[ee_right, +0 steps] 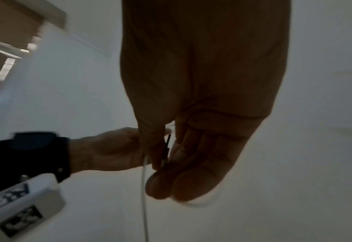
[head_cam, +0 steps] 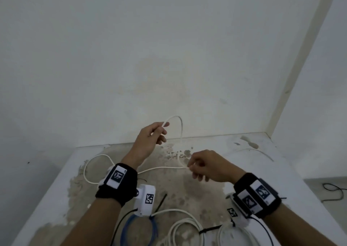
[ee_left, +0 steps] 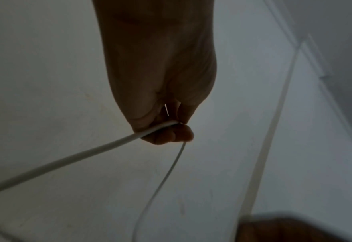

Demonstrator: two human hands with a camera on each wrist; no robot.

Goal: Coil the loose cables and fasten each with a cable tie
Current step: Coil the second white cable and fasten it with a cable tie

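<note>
A long white cable [head_cam: 161,168] lies loose on the worn white table [head_cam: 281,170], with a wide bend at the left. My left hand [head_cam: 161,131] is raised near the back wall and pinches the cable [ee_left: 88,152] between thumb and fingers [ee_left: 166,135]. From that pinch the cable arches up and drops to my right hand [head_cam: 191,168], which is lower. The right hand [ee_right: 166,165] pinches the same cable [ee_right: 144,204], with a thin black strip [ee_right: 168,147] also between its thumb and fingers; what the strip is I cannot tell.
Near the table's front edge lie a blue coil [head_cam: 139,230], white coils [head_cam: 187,228], and black cable ties [head_cam: 161,201] [head_cam: 210,229]. A thin white wire [head_cam: 261,151] lies at the back right. A black cable [head_cam: 334,189] is on the lower surface to the right.
</note>
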